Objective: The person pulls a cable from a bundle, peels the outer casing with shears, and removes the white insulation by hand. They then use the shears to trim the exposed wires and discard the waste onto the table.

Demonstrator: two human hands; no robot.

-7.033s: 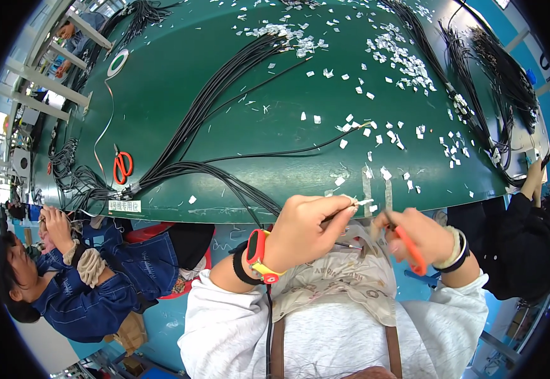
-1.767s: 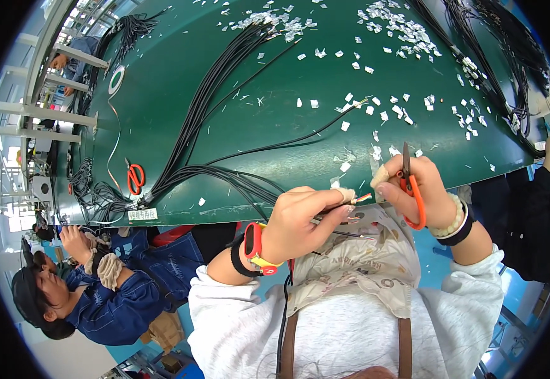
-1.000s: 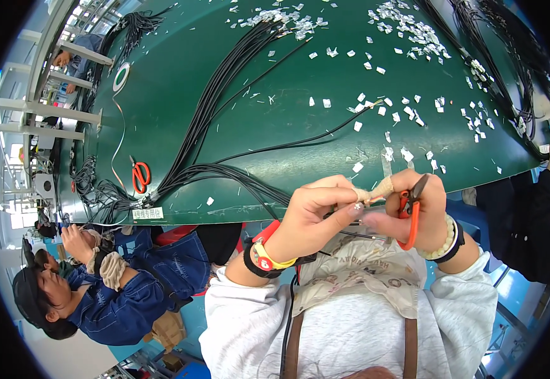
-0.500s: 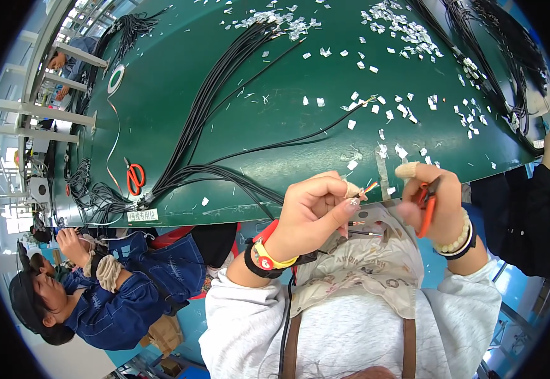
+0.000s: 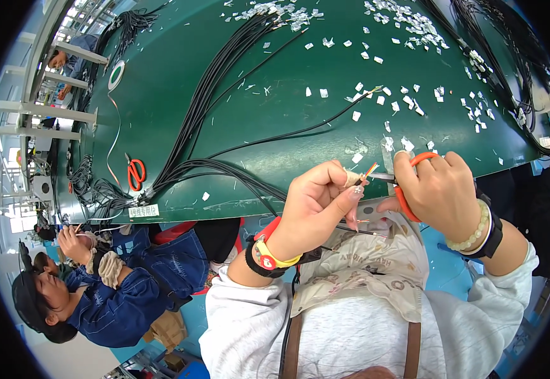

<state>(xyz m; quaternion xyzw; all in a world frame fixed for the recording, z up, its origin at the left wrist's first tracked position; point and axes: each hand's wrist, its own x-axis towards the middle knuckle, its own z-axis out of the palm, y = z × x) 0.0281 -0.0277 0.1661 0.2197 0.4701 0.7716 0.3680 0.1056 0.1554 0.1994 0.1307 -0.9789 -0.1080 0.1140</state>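
Note:
My left hand (image 5: 321, 199) pinches the end of a black cable between thumb and forefinger, and its bared coloured wires (image 5: 371, 169) stick out to the right. A finger cover wraps the tip of the forefinger. In my right hand (image 5: 437, 189) is a pair of scissors with orange handles (image 5: 407, 203), fingers through the loops. The blades (image 5: 383, 177) point left, close beside the wire ends; whether they touch is too small to tell. Other stripped cable ends (image 5: 371, 234) hang below my left hand, over the apron.
Black cable bundles (image 5: 208, 107) fan across the green table (image 5: 161, 76). White scraps (image 5: 413, 25) lie scattered at the back and right. Near the left edge are other orange-handled scissors (image 5: 136, 173) and a tape roll (image 5: 116, 75). A co-worker (image 5: 117, 284) sits at left.
The scissors have turned in my right hand, from resting back in the palm to pointing left at the wires. My left hand holds almost the same spot.

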